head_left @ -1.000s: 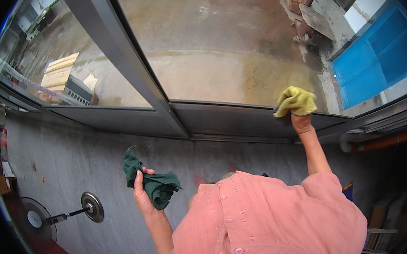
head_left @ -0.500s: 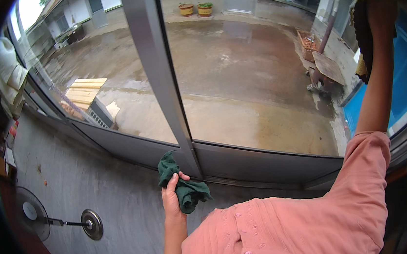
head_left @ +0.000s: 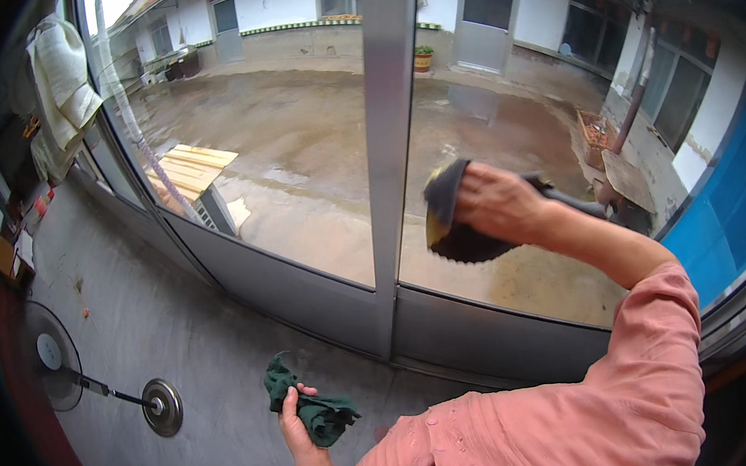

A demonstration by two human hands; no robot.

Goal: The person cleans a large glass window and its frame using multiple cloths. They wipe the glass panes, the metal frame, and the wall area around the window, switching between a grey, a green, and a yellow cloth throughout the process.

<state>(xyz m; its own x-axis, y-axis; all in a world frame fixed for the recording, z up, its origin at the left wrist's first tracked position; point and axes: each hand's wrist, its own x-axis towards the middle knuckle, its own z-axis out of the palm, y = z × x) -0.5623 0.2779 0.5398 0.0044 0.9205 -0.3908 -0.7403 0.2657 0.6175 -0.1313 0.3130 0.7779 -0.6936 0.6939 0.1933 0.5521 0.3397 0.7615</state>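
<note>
Out past my left side a floor fan [head_left: 53,358] lies tipped on the grey floor [head_left: 135,283], its round base [head_left: 163,407] well short of my hand. Now my left hand [head_left: 294,420] hangs low, fingers closed around a bunched green rag [head_left: 312,407], held clear of everything and touching neither floor nor frame. Just above and to the right of that hand rises the grey metal window post [head_left: 387,142], with glass on both sides and a wet courtyard [head_left: 292,142] beyond. Across the post, my right hand [head_left: 498,203] is up at the right pane [head_left: 505,112], gripping a dark cloth [head_left: 453,221] with a yellow edge showing. It looks pressed to the glass, though I can't quite tell whether the whole pad is flat against it. My two hands are well apart, one low, one high, each clamped on its own cloth. To wipe well, as I judge it, I want my palm spread behind the cloth, even pressure, overlapping strokes from the post outward, and no loose corner dragging a streak. Keep the wrist loose and the pink sleeve [head_left: 653,341] off the glass. The green rag I'd keep dry and clear of that dusty floor.
</note>
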